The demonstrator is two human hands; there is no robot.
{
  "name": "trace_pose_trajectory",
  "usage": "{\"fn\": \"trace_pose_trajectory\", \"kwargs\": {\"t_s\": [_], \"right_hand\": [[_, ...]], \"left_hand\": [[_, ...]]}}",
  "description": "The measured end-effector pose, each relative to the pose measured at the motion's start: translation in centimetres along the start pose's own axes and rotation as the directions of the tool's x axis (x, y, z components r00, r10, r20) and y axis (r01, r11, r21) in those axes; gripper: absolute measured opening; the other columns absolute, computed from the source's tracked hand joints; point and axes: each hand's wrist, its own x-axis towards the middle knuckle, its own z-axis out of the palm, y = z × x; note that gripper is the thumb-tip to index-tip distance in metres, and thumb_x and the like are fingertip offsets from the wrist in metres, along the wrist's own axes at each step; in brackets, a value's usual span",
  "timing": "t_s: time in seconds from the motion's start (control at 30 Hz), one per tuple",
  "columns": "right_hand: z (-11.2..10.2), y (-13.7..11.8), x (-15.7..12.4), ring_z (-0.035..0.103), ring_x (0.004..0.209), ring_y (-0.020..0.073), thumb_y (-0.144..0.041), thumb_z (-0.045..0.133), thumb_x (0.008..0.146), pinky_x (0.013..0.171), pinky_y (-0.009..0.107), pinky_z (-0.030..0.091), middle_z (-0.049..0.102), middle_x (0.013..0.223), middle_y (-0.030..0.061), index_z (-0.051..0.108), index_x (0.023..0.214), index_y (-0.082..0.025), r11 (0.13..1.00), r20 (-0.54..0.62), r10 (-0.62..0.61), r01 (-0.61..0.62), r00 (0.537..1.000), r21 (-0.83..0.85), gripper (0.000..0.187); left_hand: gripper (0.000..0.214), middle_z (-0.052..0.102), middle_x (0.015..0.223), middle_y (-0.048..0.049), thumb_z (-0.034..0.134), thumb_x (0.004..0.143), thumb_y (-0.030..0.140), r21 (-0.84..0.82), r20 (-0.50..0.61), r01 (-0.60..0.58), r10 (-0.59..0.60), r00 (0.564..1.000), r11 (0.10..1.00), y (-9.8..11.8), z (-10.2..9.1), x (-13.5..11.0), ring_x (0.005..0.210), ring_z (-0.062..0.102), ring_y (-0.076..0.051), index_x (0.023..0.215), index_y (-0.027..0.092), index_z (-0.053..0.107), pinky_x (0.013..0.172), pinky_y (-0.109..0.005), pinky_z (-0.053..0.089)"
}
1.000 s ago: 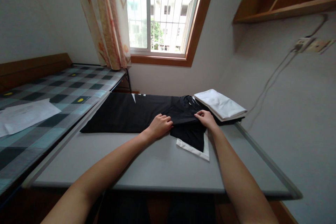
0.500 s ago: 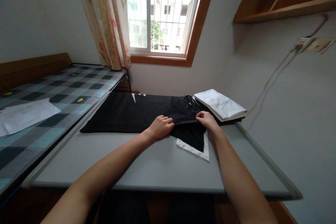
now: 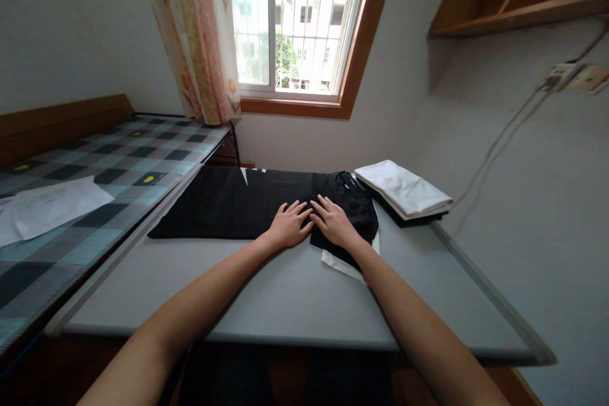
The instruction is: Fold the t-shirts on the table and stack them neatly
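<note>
A black T-shirt [image 3: 228, 206] lies folded lengthwise across the table, its collar toward the right and a white print at its far edge. My left hand [image 3: 289, 224] rests on the shirt near its front edge, fingers spread. Close beside it, my right hand [image 3: 332, 221] lies flat on the cloth below the collar, fingers apart. A black sleeve with a white hem [image 3: 343, 265] sticks out toward me, partly hidden under my right forearm. To the right of the collar sits a stack of folded clothes, a white one [image 3: 402, 187] over a black one.
The grey table [image 3: 266, 304] has a raised edge on its right side. On the left is a bed with a checked cover [image 3: 157, 146] and white paper sheets [image 3: 54, 206] on it. Ahead is a barred window; a cable [image 3: 499, 133] hangs down the right wall.
My right hand has moved left from beside the collar and opened flat on the shirt. My left hand has opened its fingers. Beneath my right arm, the sleeve's white hem shows less.
</note>
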Motion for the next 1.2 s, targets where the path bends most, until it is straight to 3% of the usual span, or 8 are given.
{"fn": "trace_pose_trajectory", "kwargs": {"t_s": [0.27,0.43,0.57,0.77,0.9,1.0,1.2], "right_hand": [[-0.3,1.5,-0.2,0.013,0.147,0.0292,-0.062,0.019,0.096,0.116,0.053,0.011,0.021,0.159,0.007,0.031,0.151,-0.027,0.98,0.203,0.188,-0.171,0.961,-0.098,0.067],[-1.1,3.8,-0.5,0.01,0.147,0.0329,-0.066,0.021,0.094,0.115,0.059,0.004,0.017,0.161,0.0059,0.027,0.152,-0.029,0.924,0.2,0.379,-0.355,0.904,-0.143,0.069],[-1.3,5.6,-0.7,0.01,0.146,0.0351,-0.065,0.024,0.093,0.114,0.061,0.008,0.016,0.161,0.0072,0.026,0.153,-0.026,0.872,0.175,0.487,-0.467,0.855,-0.148,0.071],[-0.9,6.3,-0.6,0.013,0.146,0.0362,-0.064,0.027,0.093,0.113,0.061,0.013,0.019,0.16,0.0094,0.029,0.152,-0.024,0.869,0.155,0.494,-0.477,0.856,-0.132,0.072],[-0.9,6.0,-0.5,0.014,0.145,0.0366,-0.063,0.027,0.093,0.113,0.061,0.014,0.019,0.16,0.0096,0.03,0.152,-0.024,0.868,0.156,0.496,-0.478,0.854,-0.137,0.071],[-1.1,5.8,-0.5,0.014,0.146,0.0352,-0.063,0.027,0.093,0.113,0.059,0.015,0.019,0.16,0.0084,0.029,0.152,-0.025,0.861,0.166,0.507,-0.486,0.846,-0.152,0.07],[-1.4,5.4,-0.5,0.013,0.146,0.0327,-0.063,0.024,0.094,0.114,0.057,0.015,0.018,0.161,0.0064,0.028,0.152,-0.027,0.852,0.176,0.52,-0.494,0.836,-0.176,0.069]], "left_hand": [[0.053,0.039,0.152,-0.0048,0.037,0.095,0.053,0.002,0.057,0.033,-0.033,0.998,0.999,-0.1,-0.1,0.0,0.142,0.031,-0.029,0.141,0.03,0.047,0.114,-0.052,0.022],[0.054,0.04,0.152,-0.0033,0.036,0.094,0.057,-0.015,0.046,0.056,-0.055,0.997,0.998,0.0,-0.2,0.1,0.142,0.031,-0.029,0.14,0.031,0.049,0.114,-0.052,0.022],[0.057,0.042,0.151,-0.0032,0.038,0.092,0.061,-0.017,0.026,0.12,-0.12,0.992,0.993,0.0,-0.1,0.2,0.141,0.032,-0.03,0.138,0.031,0.051,0.114,-0.053,0.022],[0.055,0.044,0.15,-0.004,0.041,0.091,0.06,0.016,-0.025,0.127,-0.127,0.992,0.992,0.2,-0.1,0.0,0.141,0.031,-0.033,0.137,0.031,0.053,0.114,-0.055,0.021],[0.052,0.041,0.152,-0.0062,0.039,0.095,0.053,0.022,-0.063,-0.048,0.05,0.997,0.999,0.3,-0.5,-0.1,0.144,0.026,-0.03,0.136,0.026,0.054,0.116,-0.052,0.018],[0.05,0.041,0.151,-0.0052,0.038,0.096,0.051,-0.009,-0.013,-0.149,0.149,0.989,0.989,0.3,-0.6,-0.1,0.143,0.029,-0.026,0.138,0.026,0.051,0.117,-0.048,0.02],[0.055,0.044,0.149,-0.0068,0.037,0.095,0.055,-0.037,0.054,-0.118,0.12,0.991,0.992,-0.1,0.0,0.1,0.14,0.034,-0.027,0.14,0.025,0.049,0.115,-0.049,0.025]]}}
